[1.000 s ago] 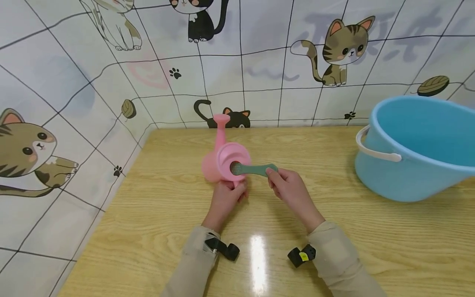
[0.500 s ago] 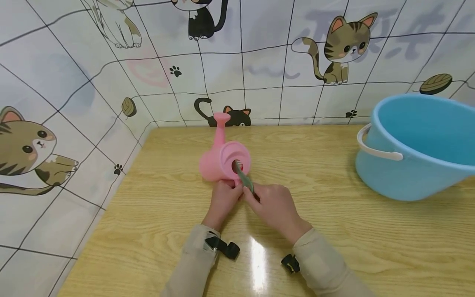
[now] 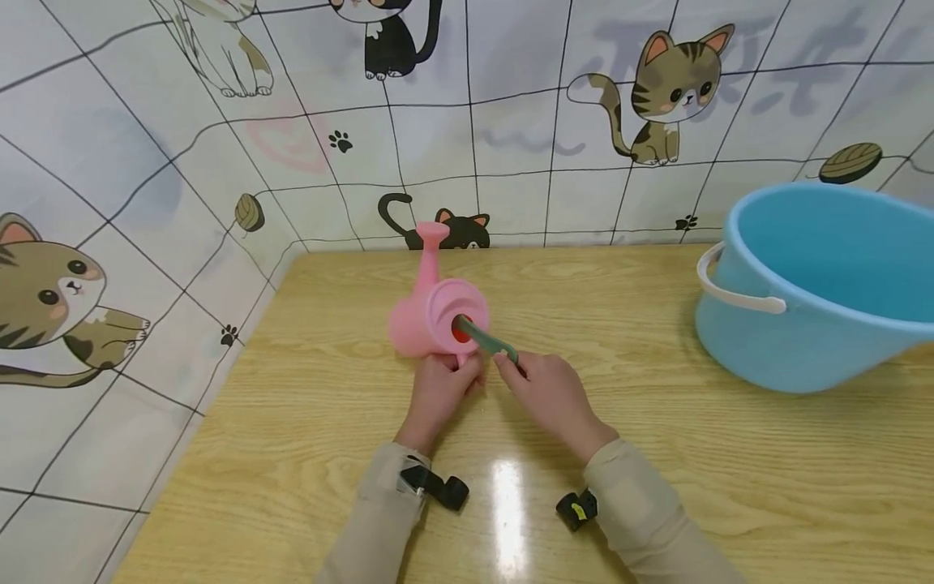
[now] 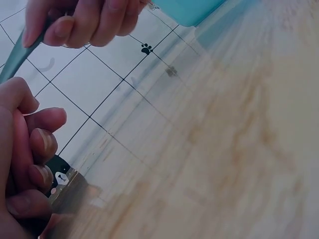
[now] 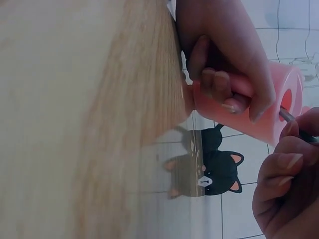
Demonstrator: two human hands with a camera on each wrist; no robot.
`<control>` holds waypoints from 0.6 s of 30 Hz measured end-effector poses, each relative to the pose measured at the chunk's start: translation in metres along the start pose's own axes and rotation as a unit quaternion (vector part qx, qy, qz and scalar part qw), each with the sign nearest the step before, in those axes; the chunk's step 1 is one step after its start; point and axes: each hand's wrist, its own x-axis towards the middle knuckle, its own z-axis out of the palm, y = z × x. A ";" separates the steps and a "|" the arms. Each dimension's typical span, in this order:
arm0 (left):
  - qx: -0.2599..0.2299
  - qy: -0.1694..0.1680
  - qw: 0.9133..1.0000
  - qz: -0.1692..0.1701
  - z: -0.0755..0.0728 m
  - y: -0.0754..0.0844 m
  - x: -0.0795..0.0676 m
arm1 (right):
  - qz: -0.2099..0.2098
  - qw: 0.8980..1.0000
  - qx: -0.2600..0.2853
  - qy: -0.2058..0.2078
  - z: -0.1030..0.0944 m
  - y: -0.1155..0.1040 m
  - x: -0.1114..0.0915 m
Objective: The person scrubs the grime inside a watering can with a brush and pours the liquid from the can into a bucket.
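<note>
A pink toy watering can (image 3: 412,331) lies tipped on the table, its round mouth turned towards me and its spout towards the wall. My left hand (image 3: 443,393) grips its handle from below; in the right wrist view the curled fingers (image 5: 222,82) wrap that pink handle. With thumb and fingers, my right hand (image 3: 550,397) holds a green-handled utensil (image 3: 490,341). The utensil's far end is inside the can's mouth, so its head is hidden. Something red (image 3: 463,329) shows within the opening; its kind cannot be made out.
A large light-blue bucket (image 3: 759,349) with a white handle (image 3: 740,300) stands at the right on the wooden table (image 3: 292,454). Behind and to the left rises a wall (image 3: 518,146) covered in cat drawings. Black cameras are strapped at both wrists.
My right hand has swung left and towards me, then slightly back right. The utensil has turned from sideways to slanting into the mouth, where red now shows. The left hand keeps its grip.
</note>
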 end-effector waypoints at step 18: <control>-0.026 0.003 0.999 -0.027 -0.001 0.001 -0.001 | 0.055 0.980 0.194 0.002 -0.022 -0.007 -0.001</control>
